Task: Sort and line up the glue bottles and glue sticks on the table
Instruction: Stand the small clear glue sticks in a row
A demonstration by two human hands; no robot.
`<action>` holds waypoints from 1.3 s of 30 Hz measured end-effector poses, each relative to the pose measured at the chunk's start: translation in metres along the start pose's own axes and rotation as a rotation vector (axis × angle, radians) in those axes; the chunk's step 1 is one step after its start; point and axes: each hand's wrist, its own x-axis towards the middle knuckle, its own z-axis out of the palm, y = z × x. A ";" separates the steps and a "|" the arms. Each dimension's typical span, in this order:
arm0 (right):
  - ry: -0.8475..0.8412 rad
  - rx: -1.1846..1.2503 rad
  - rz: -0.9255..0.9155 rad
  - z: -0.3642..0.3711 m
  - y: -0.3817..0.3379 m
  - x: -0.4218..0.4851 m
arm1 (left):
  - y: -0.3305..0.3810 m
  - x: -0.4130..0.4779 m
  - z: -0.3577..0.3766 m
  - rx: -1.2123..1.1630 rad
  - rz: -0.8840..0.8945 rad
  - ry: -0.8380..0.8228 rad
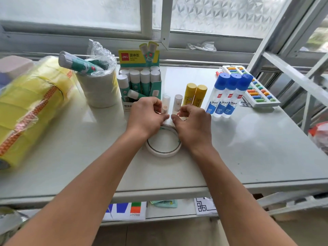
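A smooth, pale grey tabletop sits under a frosted window. Two bare forearms reach forward from the near edge. The left hand curls its fingers around the base of a small translucent glue stick, standing upright. The right hand pinches the base of a second small glue stick with a white cap, also upright, just beside the first. Both wrists hover over a flat white tape ring.

Right of the small sticks stand two yellow glue sticks, touching. Further right, three clear glue bottles with blue caps stand in a tight row. Behind the left hand is an open cardboard display box of white-capped, green-labelled sticks. Left of it stands a stack of white tape rolls, then a crinkly plastic-wrapped pack of yellow tape.

The near right of the tabletop is open.
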 end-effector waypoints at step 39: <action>0.113 0.134 -0.120 -0.003 -0.019 0.001 | -0.006 -0.002 -0.002 -0.249 0.093 0.049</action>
